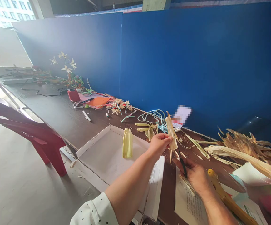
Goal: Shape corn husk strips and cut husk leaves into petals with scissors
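My left hand [159, 144] pinches a strip of dried corn husk [170, 128], held upright above the table. Closed around the dark handles of a pair of scissors [183, 168] is my right hand [196, 176], just below and right of the strip. The blades point up toward the strip's lower end; whether they touch it I cannot tell. A flat pale-green husk piece [127, 145] with a thin wire at its top lies over the white box tray [88, 147], left of my left hand. Under my right hand is a sheet of written paper [189, 201].
Dried husks [250, 145] pile up at the right, beside a white cup [252, 173] and a yellow-handled tool [226, 197]. Pale blue cord [154, 115], husk flowers [119, 104] and orange paper [99, 101] lie along the blue partition [184, 56]. A red chair [41, 134] stands left.
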A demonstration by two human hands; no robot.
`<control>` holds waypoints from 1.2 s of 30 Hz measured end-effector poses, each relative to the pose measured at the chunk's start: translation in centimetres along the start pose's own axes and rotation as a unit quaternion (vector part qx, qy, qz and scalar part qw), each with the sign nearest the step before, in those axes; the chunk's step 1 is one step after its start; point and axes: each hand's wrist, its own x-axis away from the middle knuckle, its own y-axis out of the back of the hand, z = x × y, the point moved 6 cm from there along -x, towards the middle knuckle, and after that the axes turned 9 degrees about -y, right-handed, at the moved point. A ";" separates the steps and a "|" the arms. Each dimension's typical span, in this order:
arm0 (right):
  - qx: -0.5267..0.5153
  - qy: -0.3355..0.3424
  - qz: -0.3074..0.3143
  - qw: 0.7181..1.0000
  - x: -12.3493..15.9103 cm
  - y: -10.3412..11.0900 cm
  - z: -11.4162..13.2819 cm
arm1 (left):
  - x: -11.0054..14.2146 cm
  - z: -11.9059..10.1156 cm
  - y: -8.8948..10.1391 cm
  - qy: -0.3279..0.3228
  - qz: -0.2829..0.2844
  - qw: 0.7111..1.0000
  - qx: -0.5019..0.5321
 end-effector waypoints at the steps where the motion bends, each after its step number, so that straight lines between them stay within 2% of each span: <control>1: 0.011 0.000 -0.007 1.000 0.0 0.1 0.0 | 0.0 0.0 0.0 0.000 0.002 1.000 0.002; 6: 0.012 -0.010 -0.007 1.000 0.2 0.3 0.1 | 0.1 -0.3 0.0 -0.005 0.008 1.000 -0.006; 8: -0.028 -0.011 -0.007 1.000 0.3 0.3 0.3 | 0.1 -0.3 0.1 -0.007 0.004 1.000 -0.006; 12: -0.129 -0.022 -0.044 0.990 0.4 0.7 0.2 | 0.1 -0.4 0.2 -0.002 -0.010 1.000 0.008; 16: -0.149 -0.043 0.027 0.988 0.4 -0.2 -0.3 | 0.1 -0.6 0.2 -0.011 -0.015 1.000 0.024; 18: -0.152 -0.049 0.033 0.987 0.4 -0.3 -0.3 | 0.1 -0.7 0.2 -0.017 -0.016 0.999 0.025; 24: -0.149 -0.022 -0.063 0.987 0.8 0.5 1.4 | 0.2 -0.2 -0.4 -0.025 0.015 0.999 -0.024; 31: -0.115 -0.013 -0.107 0.987 0.8 1.2 1.6 | 0.9 -0.2 -1.5 -0.005 0.041 0.999 -0.025; 36: -0.080 0.012 -0.125 0.989 1.2 1.8 2.0 | 1.1 0.1 -1.2 0.035 0.044 0.997 -0.056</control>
